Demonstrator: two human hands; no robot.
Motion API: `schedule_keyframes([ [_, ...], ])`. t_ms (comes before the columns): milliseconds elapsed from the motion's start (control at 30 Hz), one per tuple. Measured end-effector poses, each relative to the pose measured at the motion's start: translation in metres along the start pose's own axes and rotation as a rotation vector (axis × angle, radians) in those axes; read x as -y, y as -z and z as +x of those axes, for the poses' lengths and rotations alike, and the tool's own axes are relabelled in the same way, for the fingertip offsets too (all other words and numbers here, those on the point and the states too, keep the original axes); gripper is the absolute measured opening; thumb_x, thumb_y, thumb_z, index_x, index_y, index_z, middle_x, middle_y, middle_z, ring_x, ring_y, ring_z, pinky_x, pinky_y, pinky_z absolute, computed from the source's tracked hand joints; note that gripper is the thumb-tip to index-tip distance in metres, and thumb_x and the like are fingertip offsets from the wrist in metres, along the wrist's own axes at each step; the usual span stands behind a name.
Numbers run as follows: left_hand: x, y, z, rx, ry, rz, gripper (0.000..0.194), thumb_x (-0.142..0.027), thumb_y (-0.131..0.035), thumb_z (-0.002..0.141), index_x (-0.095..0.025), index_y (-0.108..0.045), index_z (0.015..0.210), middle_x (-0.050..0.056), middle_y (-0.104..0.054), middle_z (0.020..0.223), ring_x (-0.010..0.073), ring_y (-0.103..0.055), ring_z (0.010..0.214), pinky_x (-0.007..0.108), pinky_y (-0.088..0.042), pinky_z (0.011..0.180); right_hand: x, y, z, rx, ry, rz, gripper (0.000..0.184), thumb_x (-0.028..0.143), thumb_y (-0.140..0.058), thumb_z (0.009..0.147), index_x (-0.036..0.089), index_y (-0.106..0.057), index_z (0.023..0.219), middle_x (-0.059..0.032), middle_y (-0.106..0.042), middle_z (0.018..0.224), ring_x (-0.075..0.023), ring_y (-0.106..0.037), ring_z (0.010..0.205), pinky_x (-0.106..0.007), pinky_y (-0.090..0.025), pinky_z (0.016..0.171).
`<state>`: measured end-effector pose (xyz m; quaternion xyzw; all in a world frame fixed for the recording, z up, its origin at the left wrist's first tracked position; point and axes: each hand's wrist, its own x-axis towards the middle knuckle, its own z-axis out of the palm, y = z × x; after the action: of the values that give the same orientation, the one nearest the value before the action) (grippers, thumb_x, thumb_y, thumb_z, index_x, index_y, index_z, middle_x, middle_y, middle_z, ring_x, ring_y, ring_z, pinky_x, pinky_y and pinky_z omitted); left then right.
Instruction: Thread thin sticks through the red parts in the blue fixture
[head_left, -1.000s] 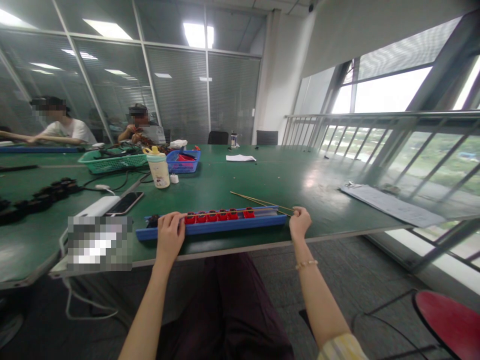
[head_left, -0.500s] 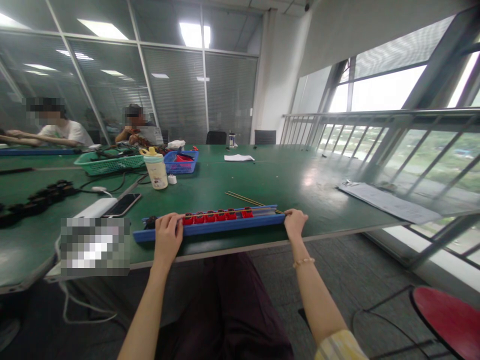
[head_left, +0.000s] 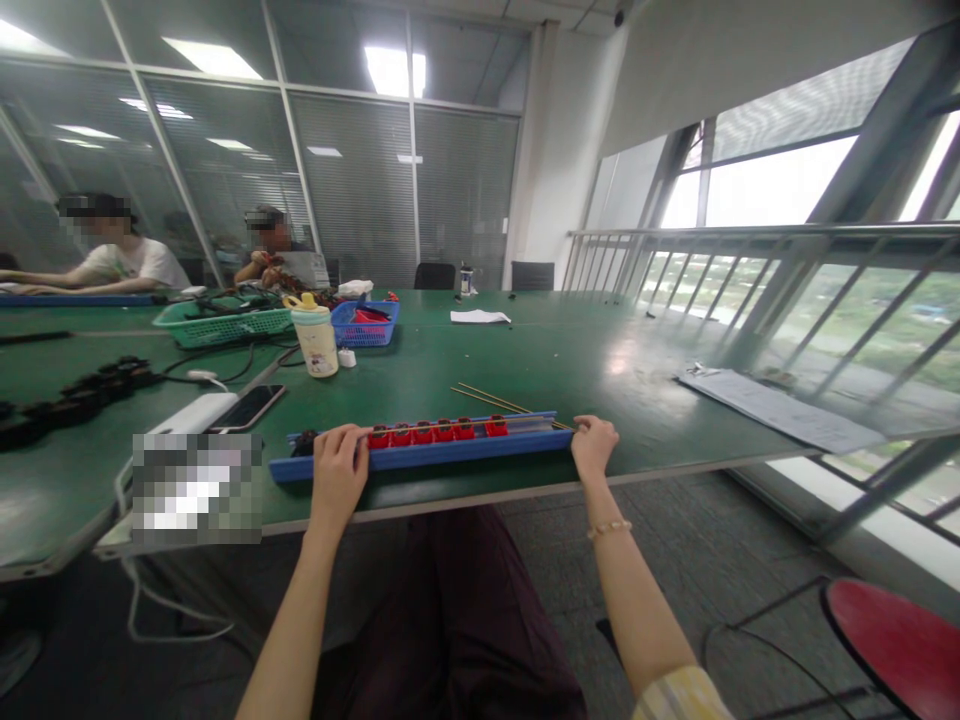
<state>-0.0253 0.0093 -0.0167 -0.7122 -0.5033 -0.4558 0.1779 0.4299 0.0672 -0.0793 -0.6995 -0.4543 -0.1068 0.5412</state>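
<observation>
A long blue channel-shaped tray (head_left: 465, 453) lies along the near edge of the green table, with several red pieces (head_left: 424, 432) in a row inside it. Over its left part curls my left hand (head_left: 339, 468), closed, with its fingertips at the end of a thin brass-coloured rod (head_left: 480, 424) that runs above the red pieces. A black piece (head_left: 305, 441) sits in the tray left of that hand. At the tray's right end my right hand (head_left: 595, 447) is closed in a pinch; what lies between its fingers is hidden.
Thin loose rods (head_left: 491, 397) lie behind the tray. To the left are a phone (head_left: 253, 407), a cup (head_left: 315, 343), a green basket (head_left: 225, 328) and a blue basket (head_left: 365, 325). A clipboard (head_left: 780, 405) lies at the right. Two people sit at the far left.
The view has shifted slightly. Both my hands keep their places at the tray. At the far left, one person's arms have lowered towards the table.
</observation>
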Motion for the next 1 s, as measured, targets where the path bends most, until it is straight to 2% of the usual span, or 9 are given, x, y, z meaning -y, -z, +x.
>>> schedule_keyframes([
  [300, 0.000, 0.000, -0.001, 0.004, -0.004, 0.019, 0.025, -0.027, -0.044, 0.095, -0.020, -0.064, 0.107, 0.011, -0.062, 0.106, 0.0243, -0.053, 0.103, 0.042, -0.041, 0.098, 0.020, 0.012, 0.000, -0.057, -0.002, 0.033, 0.036, 0.016, -0.038, 0.082, 0.013, -0.071, 0.096, -0.0166, -0.061, 0.092, -0.0289, -0.051, 0.100, -0.043, -0.034, 0.093],
  [433, -0.001, 0.000, -0.001, 0.002, -0.008, 0.018, 0.024, -0.026, -0.044, 0.095, -0.020, -0.064, 0.107, 0.011, -0.062, 0.107, 0.0244, -0.053, 0.104, 0.042, -0.041, 0.098, 0.035, 0.021, 0.001, -0.141, 0.067, 0.131, 0.037, 0.024, -0.034, 0.091, 0.013, -0.066, 0.104, -0.0162, -0.062, 0.099, -0.0273, -0.052, 0.102, -0.043, -0.036, 0.096],
  [533, -0.001, 0.000, 0.000, 0.004, -0.008, 0.018, 0.024, -0.026, -0.044, 0.095, -0.020, -0.064, 0.106, 0.011, -0.062, 0.106, 0.0247, -0.053, 0.104, 0.042, -0.041, 0.098, 0.049, 0.028, -0.004, -0.198, 0.168, 0.237, 0.041, 0.036, -0.037, 0.096, 0.014, -0.056, 0.125, -0.0159, -0.061, 0.111, -0.0249, -0.053, 0.101, -0.041, -0.039, 0.094],
  [633, -0.003, 0.001, 0.000, -0.004, -0.006, 0.013, 0.023, -0.026, -0.044, 0.094, -0.021, -0.064, 0.106, 0.010, -0.061, 0.105, 0.0250, -0.052, 0.104, 0.042, -0.041, 0.098, 0.061, 0.033, -0.011, -0.092, 0.366, 0.282, 0.042, 0.039, -0.040, 0.096, 0.017, -0.053, 0.130, -0.0153, -0.059, 0.120, -0.0249, -0.053, 0.108, -0.042, -0.039, 0.096],
  [733, -0.005, 0.003, -0.001, -0.013, -0.001, 0.015, 0.024, -0.026, -0.045, 0.094, -0.021, -0.063, 0.108, 0.011, -0.059, 0.108, 0.0252, -0.051, 0.104, 0.043, -0.041, 0.098, 0.067, 0.032, -0.014, 0.067, 0.491, 0.219, 0.038, 0.041, -0.043, 0.095, 0.021, -0.059, 0.123, -0.0125, -0.061, 0.120, -0.0256, -0.052, 0.116, -0.042, -0.035, 0.100],
  [867, -0.008, 0.003, -0.002, -0.068, 0.061, 0.035, 0.030, -0.028, -0.047, 0.093, -0.020, -0.058, 0.120, 0.014, -0.051, 0.119, 0.0257, -0.049, 0.105, 0.043, -0.042, 0.096, 0.066, 0.028, -0.013, 0.149, 0.446, 0.143, 0.034, 0.043, -0.045, 0.094, 0.023, -0.067, 0.108, -0.0091, -0.065, 0.114, -0.0242, -0.055, 0.111, -0.040, -0.033, 0.100],
  [1000, -0.006, 0.001, -0.003, -0.065, 0.072, 0.055, 0.031, -0.028, -0.047, 0.093, -0.018, -0.058, 0.119, 0.014, -0.052, 0.113, 0.0266, -0.049, 0.104, 0.044, -0.042, 0.096, 0.061, 0.023, -0.010, 0.191, 0.391, 0.192, 0.033, 0.044, -0.045, 0.094, 0.022, -0.069, 0.098, -0.0082, -0.068, 0.103, -0.0230, -0.058, 0.103, -0.037, -0.035, 0.095],
])
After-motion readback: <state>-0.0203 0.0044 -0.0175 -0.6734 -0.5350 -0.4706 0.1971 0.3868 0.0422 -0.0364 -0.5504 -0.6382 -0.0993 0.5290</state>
